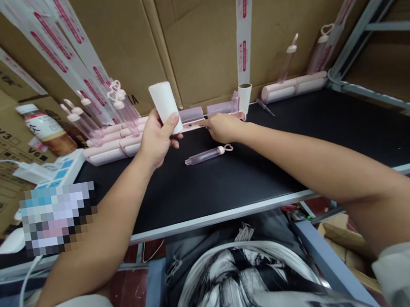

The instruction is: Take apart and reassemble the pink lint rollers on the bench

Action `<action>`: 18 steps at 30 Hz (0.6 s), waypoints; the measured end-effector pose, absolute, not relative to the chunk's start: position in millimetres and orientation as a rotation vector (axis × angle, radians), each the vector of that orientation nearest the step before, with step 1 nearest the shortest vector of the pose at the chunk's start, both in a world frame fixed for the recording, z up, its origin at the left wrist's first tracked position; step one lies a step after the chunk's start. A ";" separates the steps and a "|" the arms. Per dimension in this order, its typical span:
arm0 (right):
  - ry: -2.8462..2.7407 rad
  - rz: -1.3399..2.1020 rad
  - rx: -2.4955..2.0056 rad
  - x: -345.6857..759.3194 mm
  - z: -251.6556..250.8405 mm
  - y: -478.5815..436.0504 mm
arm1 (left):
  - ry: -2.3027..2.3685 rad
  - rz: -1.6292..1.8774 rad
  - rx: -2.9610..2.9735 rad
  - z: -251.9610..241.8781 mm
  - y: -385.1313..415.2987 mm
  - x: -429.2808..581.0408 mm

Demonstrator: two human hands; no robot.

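Note:
My left hand (160, 138) is closed round a white tapered tube (163, 103), held upright above the black tabletop (233, 185). A little to the right, my right hand (224, 127) has its fingers curled on a long, narrow pink plastic part (196, 123); its ends show on both sides of the hand. Behind this part lie see-through lilac pieces (219, 109). Close by on the right stands another white tube (245, 97), its dark opening upward. In front of my hands lies a see-through pink tube with a heart-shaped loop (207, 155).
Several pink and white cylinders (108, 153) lie at the back left, with see-through looped tubes (125, 113) leaning above them. More pink cylinders (295, 87) are at the back right, near a small screwdriver (266, 107). A bottle (47, 130) and power strip (63, 172) sit left. Cardboard (202, 31) stands behind.

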State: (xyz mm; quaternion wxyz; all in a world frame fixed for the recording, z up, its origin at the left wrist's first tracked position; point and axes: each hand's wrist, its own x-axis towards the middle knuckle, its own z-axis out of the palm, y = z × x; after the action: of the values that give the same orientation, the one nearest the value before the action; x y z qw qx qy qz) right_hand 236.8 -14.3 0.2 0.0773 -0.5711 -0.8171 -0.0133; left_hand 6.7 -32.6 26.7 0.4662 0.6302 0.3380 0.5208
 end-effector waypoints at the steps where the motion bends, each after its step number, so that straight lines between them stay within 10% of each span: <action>1: -2.450 -0.032 -1.729 236.6 -0.2 -13.9 | 0.832 1.285 1.546 27.0 -32.7 6.9; 18: -2.274 -0.240 -1.751 232.1 13.6 -24.2 | 1.059 1.219 1.673 13.5 -18.4 2.1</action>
State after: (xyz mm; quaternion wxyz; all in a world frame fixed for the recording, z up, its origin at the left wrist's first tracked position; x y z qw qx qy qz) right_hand 232.1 -24.2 13.6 0.1301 -0.6028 -0.7829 -0.0827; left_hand 2.1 -18.4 13.5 0.3971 0.6604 0.4179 0.4812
